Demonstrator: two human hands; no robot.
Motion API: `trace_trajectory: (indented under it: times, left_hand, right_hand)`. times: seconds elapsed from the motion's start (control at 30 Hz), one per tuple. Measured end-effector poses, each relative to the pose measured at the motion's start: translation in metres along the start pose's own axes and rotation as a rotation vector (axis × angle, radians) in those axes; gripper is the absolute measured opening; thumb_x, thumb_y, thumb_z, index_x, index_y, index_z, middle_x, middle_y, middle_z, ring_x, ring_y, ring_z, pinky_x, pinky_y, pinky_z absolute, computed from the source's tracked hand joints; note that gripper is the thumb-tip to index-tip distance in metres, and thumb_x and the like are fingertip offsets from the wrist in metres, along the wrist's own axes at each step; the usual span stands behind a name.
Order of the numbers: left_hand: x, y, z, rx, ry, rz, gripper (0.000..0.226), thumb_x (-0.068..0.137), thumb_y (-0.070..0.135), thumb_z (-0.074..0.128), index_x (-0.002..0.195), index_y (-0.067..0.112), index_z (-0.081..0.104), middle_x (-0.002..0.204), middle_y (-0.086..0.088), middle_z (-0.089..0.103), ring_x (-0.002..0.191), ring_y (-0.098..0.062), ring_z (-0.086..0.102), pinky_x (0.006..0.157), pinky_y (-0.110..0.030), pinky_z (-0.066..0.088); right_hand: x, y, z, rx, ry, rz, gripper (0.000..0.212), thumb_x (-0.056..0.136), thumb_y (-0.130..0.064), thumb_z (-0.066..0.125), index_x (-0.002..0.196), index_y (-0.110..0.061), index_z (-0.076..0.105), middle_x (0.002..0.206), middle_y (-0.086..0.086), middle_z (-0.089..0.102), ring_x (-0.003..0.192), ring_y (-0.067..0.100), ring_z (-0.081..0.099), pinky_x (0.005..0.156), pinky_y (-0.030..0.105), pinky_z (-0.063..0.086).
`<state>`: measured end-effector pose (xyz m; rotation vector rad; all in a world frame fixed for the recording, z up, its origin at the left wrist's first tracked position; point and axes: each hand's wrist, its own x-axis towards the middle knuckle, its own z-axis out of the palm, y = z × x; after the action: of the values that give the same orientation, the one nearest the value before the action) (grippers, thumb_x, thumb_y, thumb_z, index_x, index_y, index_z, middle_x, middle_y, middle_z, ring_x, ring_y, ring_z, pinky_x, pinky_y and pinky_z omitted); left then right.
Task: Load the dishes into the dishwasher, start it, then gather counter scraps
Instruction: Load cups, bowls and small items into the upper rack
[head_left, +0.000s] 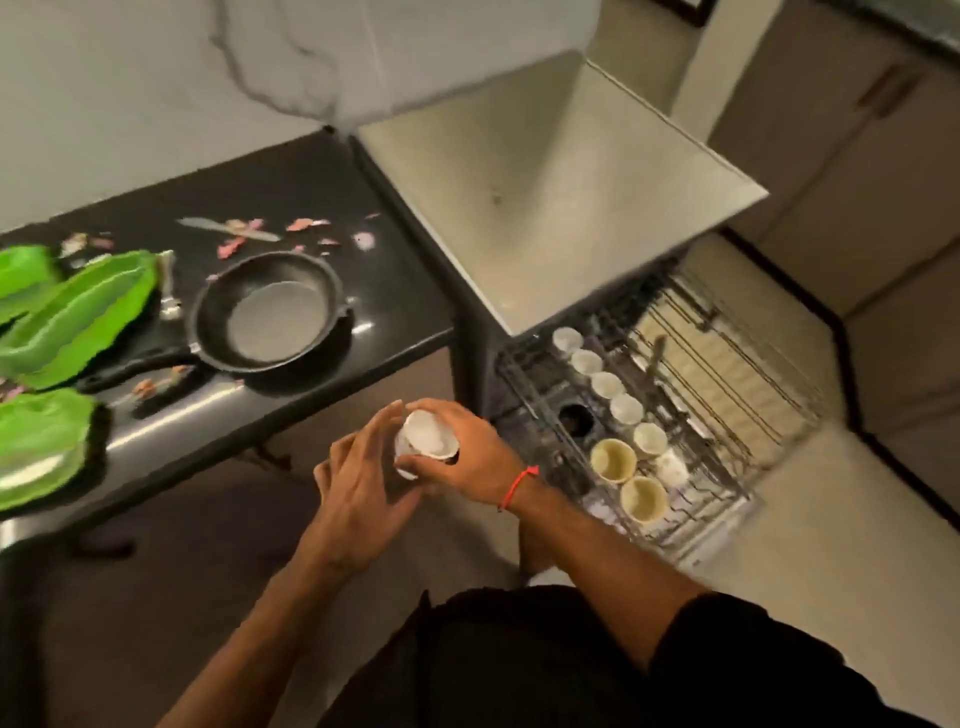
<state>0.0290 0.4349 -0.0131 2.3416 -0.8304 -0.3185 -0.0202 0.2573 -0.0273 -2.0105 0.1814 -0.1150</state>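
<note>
My right hand (462, 457) grips a small white cup (423, 441) in front of the counter's edge, its fingers curled round the cup's side. Beside it, my left hand (358, 488) has straight fingers whose tips are close to the cup's left side. To the right, the dishwasher's wire rack (727, 415) is pulled out and holds a row of several white cups (605, 384) and two cream cups (613, 460). A black frying pan (270, 317) sits on the black counter (322, 176), with pink scraps (306, 224) and a knife (228, 228) behind it.
Green leaf-shaped plates (78, 317) lie at the counter's left. A steel appliance top (545, 171) stands above the rack. Beige cabinets (857, 171) line the right side. Light floor (831, 545) runs past the rack.
</note>
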Motion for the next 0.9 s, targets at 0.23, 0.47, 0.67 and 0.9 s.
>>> trace_trajectory:
  times: [0.23, 0.47, 0.67, 0.9]
  left_hand:
    - [0.11, 0.103, 0.103, 0.157, -0.342, 0.232, 0.071, 0.089, 0.063, 0.053, 0.151, 0.045, 0.025, 0.15, 0.014, 0.041, 0.136, -0.016, 0.027, 0.102, -0.037, 0.021]
    - [0.158, 0.168, 0.172, 0.225, -0.535, 0.372, 0.055, 0.093, 0.057, 0.056, 0.143, 0.048, 0.035, 0.144, 0.021, 0.044, 0.134, -0.011, 0.026, 0.103, -0.04, 0.022]
    - [0.165, 0.166, 0.19, 0.298, -0.632, 0.308, 0.051, 0.093, 0.059, 0.054, 0.141, 0.049, 0.039, 0.143, 0.023, 0.045, 0.135, -0.012, 0.028, 0.104, -0.043, 0.024]
    - [0.168, 0.147, 0.189, 0.345, -0.702, 0.199, 0.053, 0.088, 0.07, 0.038, 0.138, 0.052, 0.036, 0.139, 0.025, 0.048, 0.135, -0.013, 0.034, 0.107, -0.048, 0.03]
  right_hand:
    - [-0.064, 0.165, -0.142, 0.016, 0.529, 0.455, 0.058, 0.075, -0.034, 0.084, 0.123, -0.015, 0.058, 0.12, 0.003, 0.061, 0.109, 0.012, 0.053, 0.1, 0.026, 0.039]
    - [-0.157, 0.31, -0.209, -0.157, 0.655, 0.975, 0.061, 0.071, -0.014, 0.079, 0.126, -0.021, 0.053, 0.125, 0.016, 0.047, 0.115, 0.036, 0.049, 0.101, 0.042, 0.043]
    - [-0.172, 0.363, -0.208, -0.54, 0.218, 1.147, 0.068, 0.074, -0.02, 0.074, 0.135, -0.026, 0.044, 0.135, 0.018, 0.046, 0.122, 0.043, 0.044, 0.102, 0.052, 0.037]
    - [-0.167, 0.382, -0.192, -0.728, 0.114, 1.147, 0.071, 0.072, -0.011, 0.07, 0.135, -0.024, 0.041, 0.13, 0.015, 0.052, 0.124, 0.04, 0.042, 0.103, 0.055, 0.033]
